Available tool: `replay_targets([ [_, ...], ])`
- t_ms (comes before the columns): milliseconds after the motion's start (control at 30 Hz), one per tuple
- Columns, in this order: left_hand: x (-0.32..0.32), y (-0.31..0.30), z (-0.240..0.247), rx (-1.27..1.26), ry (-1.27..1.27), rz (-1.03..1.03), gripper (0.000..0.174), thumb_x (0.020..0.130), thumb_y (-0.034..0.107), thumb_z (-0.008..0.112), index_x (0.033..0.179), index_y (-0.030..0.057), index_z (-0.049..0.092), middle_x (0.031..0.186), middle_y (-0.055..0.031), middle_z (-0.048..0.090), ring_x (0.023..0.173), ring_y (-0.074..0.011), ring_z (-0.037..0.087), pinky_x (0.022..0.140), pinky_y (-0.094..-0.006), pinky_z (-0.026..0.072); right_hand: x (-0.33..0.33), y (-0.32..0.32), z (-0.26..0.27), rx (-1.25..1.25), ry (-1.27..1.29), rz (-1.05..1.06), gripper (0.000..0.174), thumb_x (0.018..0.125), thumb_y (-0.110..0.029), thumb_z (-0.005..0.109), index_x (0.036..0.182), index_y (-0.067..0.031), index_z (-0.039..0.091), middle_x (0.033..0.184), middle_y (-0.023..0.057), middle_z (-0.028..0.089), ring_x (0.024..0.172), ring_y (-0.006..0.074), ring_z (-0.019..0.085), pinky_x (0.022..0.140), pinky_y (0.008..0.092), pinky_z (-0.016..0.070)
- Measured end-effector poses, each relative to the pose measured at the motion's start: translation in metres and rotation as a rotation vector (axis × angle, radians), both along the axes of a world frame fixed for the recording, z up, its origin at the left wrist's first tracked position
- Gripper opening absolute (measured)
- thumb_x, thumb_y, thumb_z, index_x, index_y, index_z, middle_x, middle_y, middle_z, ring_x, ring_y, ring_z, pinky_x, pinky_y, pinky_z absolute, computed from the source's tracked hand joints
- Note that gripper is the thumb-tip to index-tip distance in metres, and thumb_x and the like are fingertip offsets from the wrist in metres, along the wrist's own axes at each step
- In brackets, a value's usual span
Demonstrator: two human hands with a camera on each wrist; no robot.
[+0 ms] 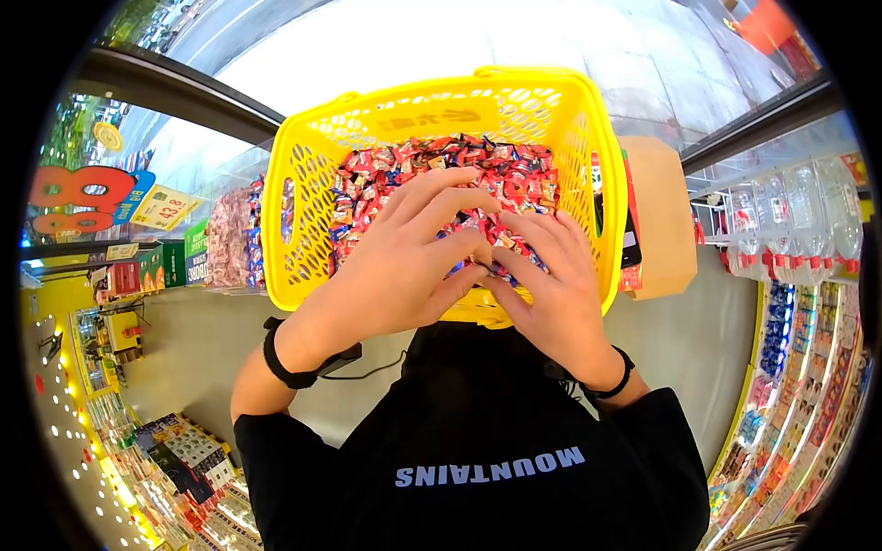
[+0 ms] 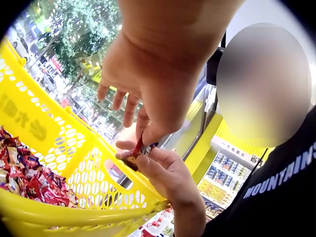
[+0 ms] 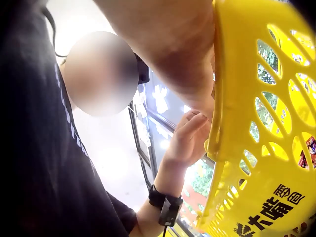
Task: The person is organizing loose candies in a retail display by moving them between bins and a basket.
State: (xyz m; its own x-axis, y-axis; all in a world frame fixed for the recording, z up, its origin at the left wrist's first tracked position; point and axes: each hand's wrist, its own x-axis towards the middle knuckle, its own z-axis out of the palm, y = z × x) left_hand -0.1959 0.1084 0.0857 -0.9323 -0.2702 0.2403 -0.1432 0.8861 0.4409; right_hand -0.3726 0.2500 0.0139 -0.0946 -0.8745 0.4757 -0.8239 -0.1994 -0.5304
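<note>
sweets in red, blue and pink wrappers (image 1: 441, 161) filled a yellow perforated plastic basket (image 1: 303, 184), and we saw both hands meeting over its near rim. the left hand (image 1: 404, 266) lay across the heap with its fingers bent, thumb and forefinger pinching one end of a small red-and-dark wrapped sweet (image 2: 140, 148). the right hand (image 1: 551, 285) met it from the other side, its fingers curled round the same sweet from below. that sweet sat between the two hands, just above the basket's near edge and apart from the heap. we noted a black strap on each wrist, a black shirt with pale lettering (image 1: 487, 468), a brown cardboard box (image 1: 657, 216) just beside the basket's right wall, and stocked shop shelves (image 1: 799, 367) along both sides.
</note>
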Motion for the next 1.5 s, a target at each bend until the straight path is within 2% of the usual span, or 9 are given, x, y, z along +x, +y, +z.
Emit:
replay_targets([
  [200, 0.037, -0.006, -0.001, -0.030, -0.024, 0.017, 0.023, 0.082, 0.012, 0.086, 0.102, 0.0126, 0.074, 0.143, -0.0085, 0.063, 0.148, -0.0383, 0.048, 0.121, -0.0567, 0.0418, 0.021, -0.003, 0.006, -0.072, -0.048, 0.030, 0.037, 0.077, -0.015, 0.092, 0.111, -0.0085, 0.077, 0.138, 0.0102, 0.069, 0.129, 0.0355, 0.064, 0.113, 0.0559, 0.0476],
  [467, 0.134, -0.034, -0.015, -0.048, 0.049, 0.033, 0.024, 0.082, 0.012, 0.087, 0.102, 0.0125, 0.075, 0.144, -0.0073, 0.064, 0.145, -0.0377, 0.051, 0.120, -0.0564, 0.0425, 0.105, -0.032, 0.005, -0.056, 0.000, 0.084, 0.030, 0.077, -0.020, 0.090, 0.099, -0.0056, 0.076, 0.131, 0.0038, 0.073, 0.124, 0.0320, 0.067, 0.109, 0.0543, 0.0500],
  [633, 0.205, -0.057, -0.032, 0.011, 0.136, 0.052, 0.034, 0.078, 0.027, 0.092, 0.108, 0.0185, 0.078, 0.143, -0.0046, 0.065, 0.142, -0.0354, 0.054, 0.120, -0.0563, 0.0429, 0.174, -0.065, 0.004, -0.058, 0.054, 0.150, 0.029, 0.076, -0.019, 0.089, 0.097, -0.0055, 0.075, 0.128, 0.0042, 0.073, 0.123, 0.0311, 0.067, 0.108, 0.0536, 0.0503],
  [867, 0.279, -0.085, -0.073, -0.090, 0.294, 0.200, 0.024, 0.073, 0.024, 0.093, 0.093, 0.0201, 0.083, 0.132, -0.0013, 0.071, 0.136, -0.0318, 0.060, 0.118, -0.0567, 0.0452, 0.242, -0.108, -0.014, -0.042, 0.086, 0.156, 0.021, 0.076, -0.013, 0.088, 0.092, -0.0055, 0.076, 0.122, 0.0056, 0.076, 0.120, 0.0319, 0.069, 0.102, 0.0504, 0.0550],
  [900, 0.285, -0.098, -0.088, -0.161, 0.346, 0.202, 0.022, 0.071, 0.021, 0.094, 0.090, 0.0195, 0.083, 0.130, -0.0016, 0.071, 0.134, -0.0325, 0.060, 0.116, -0.0550, 0.0458, 0.246, -0.112, -0.006, -0.058, 0.100, 0.087, 0.018, 0.076, -0.011, 0.088, 0.091, -0.0058, 0.079, 0.120, 0.0052, 0.078, 0.118, 0.0318, 0.069, 0.098, 0.0483, 0.0568],
  [1000, 0.295, -0.107, -0.097, 0.019, 0.440, 0.174, 0.024, 0.071, 0.020, 0.095, 0.092, 0.0186, 0.083, 0.128, -0.0023, 0.071, 0.134, -0.0338, 0.060, 0.115, -0.0532, 0.0465, 0.244, -0.109, -0.015, 0.042, 0.044, 0.000, 0.018, 0.076, -0.010, 0.089, 0.092, -0.0058, 0.081, 0.121, 0.0052, 0.079, 0.117, 0.0322, 0.069, 0.098, 0.0467, 0.0566],
  [1133, 0.288, -0.094, -0.088, 0.131, 0.501, 0.242, 0.028, 0.074, 0.025, 0.094, 0.097, 0.0163, 0.082, 0.134, -0.0044, 0.068, 0.137, -0.0349, 0.057, 0.114, -0.0532, 0.0462, 0.249, -0.107, -0.007, 0.061, 0.217, 0.028, 0.019, 0.079, -0.012, 0.090, 0.094, -0.0042, 0.082, 0.129, 0.0059, 0.076, 0.125, 0.0348, 0.066, 0.103, 0.0476, 0.0548],
  [1400, 0.275, -0.099, -0.092, -0.020, 0.504, 0.199, 0.019, 0.078, 0.027, 0.091, 0.092, 0.0178, 0.083, 0.132, -0.0021, 0.070, 0.137, -0.0316, 0.057, 0.120, -0.0575, 0.0417, 0.247, -0.103, -0.006, 0.100, 0.098, 0.009, 0.023, 0.083, -0.011, 0.089, 0.104, -0.0049, 0.084, 0.141, 0.0147, 0.069, 0.130, 0.0378, 0.064, 0.107, 0.0481, 0.0525],
  [1500, 0.296, -0.109, -0.088, -0.087, 0.510, 0.350, 0.016, 0.078, 0.026, 0.091, 0.091, 0.0196, 0.085, 0.129, -0.0021, 0.071, 0.136, -0.0318, 0.058, 0.119, -0.0574, 0.0419, 0.251, -0.102, -0.009, 0.080, 0.076, -0.035, 0.028, 0.082, -0.013, 0.090, 0.109, -0.0072, 0.083, 0.141, 0.0144, 0.068, 0.130, 0.0374, 0.065, 0.107, 0.0479, 0.0526],
])
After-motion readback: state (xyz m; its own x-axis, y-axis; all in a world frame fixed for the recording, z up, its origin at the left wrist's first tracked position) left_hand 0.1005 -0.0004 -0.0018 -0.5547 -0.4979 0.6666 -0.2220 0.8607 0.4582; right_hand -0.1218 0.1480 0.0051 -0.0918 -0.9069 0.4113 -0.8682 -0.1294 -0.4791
